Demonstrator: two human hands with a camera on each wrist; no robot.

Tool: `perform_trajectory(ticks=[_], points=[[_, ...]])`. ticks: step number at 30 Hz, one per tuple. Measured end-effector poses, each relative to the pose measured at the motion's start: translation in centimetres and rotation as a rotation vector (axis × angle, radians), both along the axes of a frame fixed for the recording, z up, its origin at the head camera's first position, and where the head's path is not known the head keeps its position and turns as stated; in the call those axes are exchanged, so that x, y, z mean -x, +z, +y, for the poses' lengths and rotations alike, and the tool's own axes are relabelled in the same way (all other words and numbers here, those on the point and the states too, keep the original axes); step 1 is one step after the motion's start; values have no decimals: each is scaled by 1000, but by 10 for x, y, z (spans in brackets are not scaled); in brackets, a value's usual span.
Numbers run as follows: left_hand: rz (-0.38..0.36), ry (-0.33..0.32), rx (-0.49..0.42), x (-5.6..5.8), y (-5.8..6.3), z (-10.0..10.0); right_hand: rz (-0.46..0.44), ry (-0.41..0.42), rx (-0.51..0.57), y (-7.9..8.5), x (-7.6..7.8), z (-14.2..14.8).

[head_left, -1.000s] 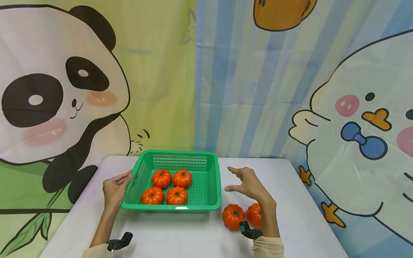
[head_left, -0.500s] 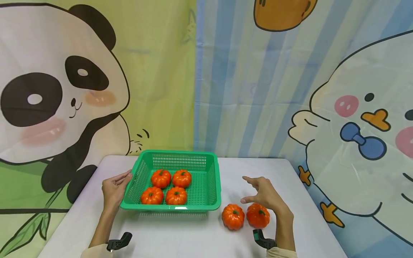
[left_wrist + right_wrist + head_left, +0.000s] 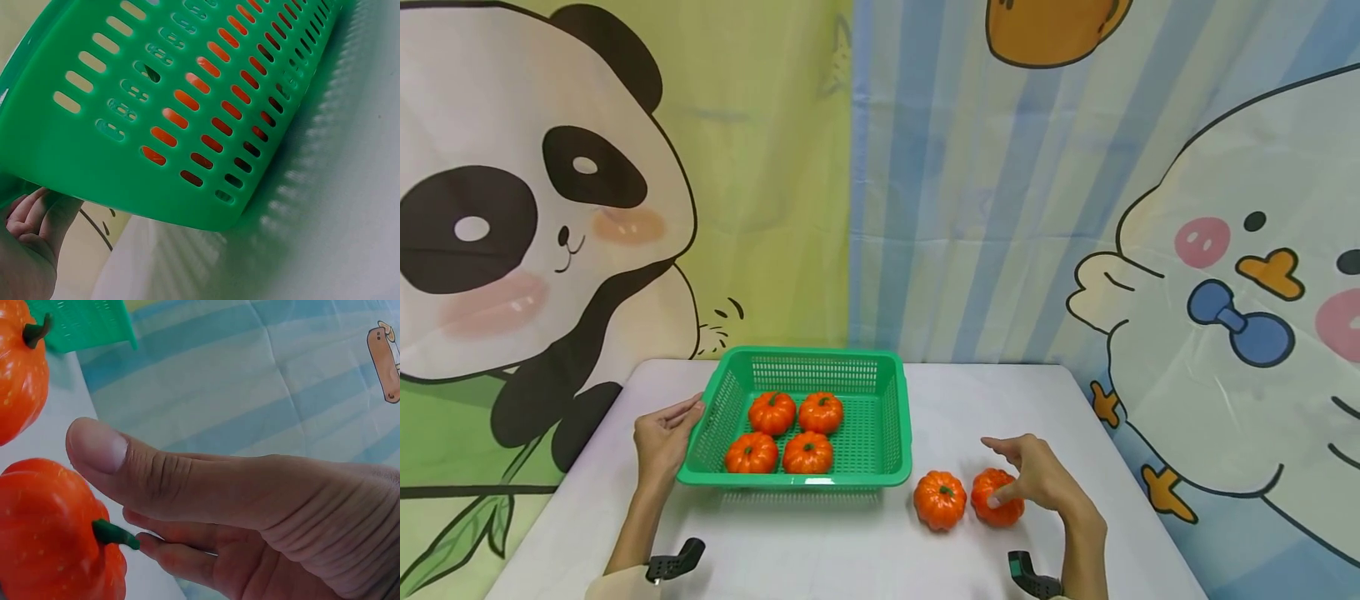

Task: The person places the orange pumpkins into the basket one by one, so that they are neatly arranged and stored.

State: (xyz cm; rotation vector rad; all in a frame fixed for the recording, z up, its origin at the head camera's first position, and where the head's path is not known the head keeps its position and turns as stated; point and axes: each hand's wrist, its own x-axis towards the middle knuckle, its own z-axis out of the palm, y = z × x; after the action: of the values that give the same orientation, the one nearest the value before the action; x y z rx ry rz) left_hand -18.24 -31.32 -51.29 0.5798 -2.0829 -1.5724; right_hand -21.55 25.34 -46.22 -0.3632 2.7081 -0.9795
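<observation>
My left hand (image 3: 659, 442) pinches the left rim of a green plastic basket (image 3: 880, 477). In the left wrist view its fingers curl under the rim of the slotted basket wall (image 3: 125, 181). Several small orange pumpkins with green stems, one of them a front pumpkin (image 3: 808, 452), sit in the basket's left and middle part. To the right of the basket, two more lie on the table: a left pumpkin (image 3: 940, 501) and a right pumpkin (image 3: 992, 500). Over the right pumpkin hovers my right hand (image 3: 1037, 475), thumb and fingers spread; whether the thumb touches it is unclear.
Everything stands on a white table (image 3: 820, 550). Behind it hangs a curtain (image 3: 955, 208) printed with cartoon animals and stripes. Each wrist wears a black camera strap, such as the left wrist strap (image 3: 674, 562).
My right hand has moved from beside the basket's right edge, rightward and toward the front, down to the right pumpkin. The left hand has kept its hold on the basket rim.
</observation>
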Motion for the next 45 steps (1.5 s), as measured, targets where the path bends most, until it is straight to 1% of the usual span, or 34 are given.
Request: perform_trajectory(ticks=[6,13,20,25,31,36,40,45], points=[[4,0,-5,0,-1,0,-3,1,-10,-7,-5,6],[7,6,-1,-1,0,1,-17,-28,-8,-15,-10,12],[12,14,-13,-2,1,2,-6,16,18,-23,-14,18],[5,17,-11,-2,2,2,13,14,19,-26,-14,19],[16,11,-5,-2,3,1,1,-23,40,-29,-15,17],[13,8,-3,-2,2,0,5,-36,41,-31,-14,15],[3,-2,4,-2,1,1,17,-28,29,-29,-13,16],[10,5,14,-2,0,2,31,0,42,-24,-10,16]])
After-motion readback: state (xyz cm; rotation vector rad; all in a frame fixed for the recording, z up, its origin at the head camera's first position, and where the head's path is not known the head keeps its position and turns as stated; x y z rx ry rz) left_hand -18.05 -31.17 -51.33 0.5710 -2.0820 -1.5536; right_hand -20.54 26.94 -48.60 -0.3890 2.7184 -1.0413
